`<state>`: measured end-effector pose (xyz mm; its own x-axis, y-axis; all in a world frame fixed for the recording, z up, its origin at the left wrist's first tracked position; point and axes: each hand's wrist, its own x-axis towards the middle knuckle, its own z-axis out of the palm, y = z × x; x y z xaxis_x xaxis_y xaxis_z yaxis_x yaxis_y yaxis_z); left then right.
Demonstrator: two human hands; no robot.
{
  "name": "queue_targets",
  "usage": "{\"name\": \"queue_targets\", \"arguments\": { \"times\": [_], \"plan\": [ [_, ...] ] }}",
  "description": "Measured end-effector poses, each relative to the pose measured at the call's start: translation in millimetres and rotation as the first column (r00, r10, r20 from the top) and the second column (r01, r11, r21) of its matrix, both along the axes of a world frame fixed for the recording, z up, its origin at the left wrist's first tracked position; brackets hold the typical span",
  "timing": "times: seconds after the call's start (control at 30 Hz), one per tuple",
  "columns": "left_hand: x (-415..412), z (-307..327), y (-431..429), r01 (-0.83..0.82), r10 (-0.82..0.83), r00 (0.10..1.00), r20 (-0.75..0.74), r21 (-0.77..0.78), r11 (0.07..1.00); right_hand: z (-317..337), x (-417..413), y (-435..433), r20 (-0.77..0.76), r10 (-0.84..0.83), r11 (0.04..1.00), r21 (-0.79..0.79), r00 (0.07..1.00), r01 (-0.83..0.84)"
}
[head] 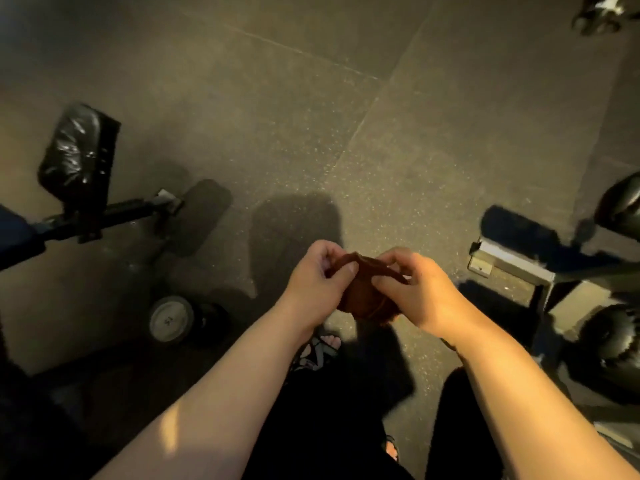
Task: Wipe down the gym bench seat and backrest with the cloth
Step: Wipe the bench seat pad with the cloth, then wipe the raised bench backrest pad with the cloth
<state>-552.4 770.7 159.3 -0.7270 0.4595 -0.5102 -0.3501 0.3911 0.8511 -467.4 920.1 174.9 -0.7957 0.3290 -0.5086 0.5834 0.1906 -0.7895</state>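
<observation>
- Fingers (327, 259) of the left hand (317, 278) are curling round the top edge of the cloth (360, 296), with the thumb pressing on it from the near side, so this hand is clamping the fabric.
- Fingertips (393, 259) of the right hand (419, 292) are pinching the same top edge just beside the left hand, thumb and forefinger closing together on the fabric.
- The cloth, a rust-brown piece, is hanging bunched between the two hands, a little below the middle of the frame, in the air above the floor and touching no equipment.
- Both bare forearms are reaching in from the bottom edge and meeting at the cloth.
- Below the hands, a sandalled foot (320, 349) is standing on the speckled floor (277, 116), whose tile seams are crossing the upper half of the frame.
- The bench (114, 211) is standing at the left of the frame, well apart from the cloth. Its dark bar is pointing toward the centre, and a shiny black pad (74, 157) is rising above it.
- A dark blue cushion (15, 233) is showing at the left edge; whether it is seat or backrest cannot be told.
- A pale wheel (171, 318) is sitting at the lower left, below the bar.
- At the right, a dark foam roller (519, 230) and a pale metal plate (502, 261) are lying near the right hand without touching it.
</observation>
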Motion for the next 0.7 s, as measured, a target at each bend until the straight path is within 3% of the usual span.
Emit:
{"name": "queue_targets", "arguments": {
  "times": [0.1,0.23,0.33,0.43,0.53,0.6,0.7],
  "plan": [
    [-1.7,56.2,-28.6,-0.071,0.069,0.992,-0.101,-0.019,0.997,51.3,-21.9,-28.6,-0.119,0.033,0.996,0.086,0.992,-0.023],
    [-6.2,137.4,-76.0,-0.131,0.131,0.991,0.014,0.029,0.991,136.3,-43.4,-66.0,-0.195,0.047,0.996,0.084,0.980,-0.031],
    [-1.3,191.4,-113.3,-0.115,0.114,0.993,0.021,0.109,0.987,198.2,-55.0,-88.8,-0.190,0.153,0.988,0.000,0.970,-0.156],
    [1.7,232.9,-151.0,-0.223,0.229,0.973,-0.011,0.194,0.955,245.1,-71.2,-115.3,-0.192,0.245,0.962,-0.078,0.950,-0.263],
    [-4.7,262.1,-188.0,-0.393,0.398,0.915,0.065,0.362,0.845,275.9,-91.2,-146.5,-0.200,0.232,0.926,-0.253,0.952,-0.279],
    [-12.5,279.5,-207.2,-0.503,0.504,0.857,0.111,0.396,0.768,291.5,-106.1,-165.9,-0.150,0.226,0.877,-0.399,0.963,-0.268],
    [-31.6,295.2,-236.7,-0.666,0.670,0.723,0.169,0.426,0.612,303.9,-131.8,-190.5,-0.037,0.375,0.750,-0.575,0.926,-0.326]
  ]
}}
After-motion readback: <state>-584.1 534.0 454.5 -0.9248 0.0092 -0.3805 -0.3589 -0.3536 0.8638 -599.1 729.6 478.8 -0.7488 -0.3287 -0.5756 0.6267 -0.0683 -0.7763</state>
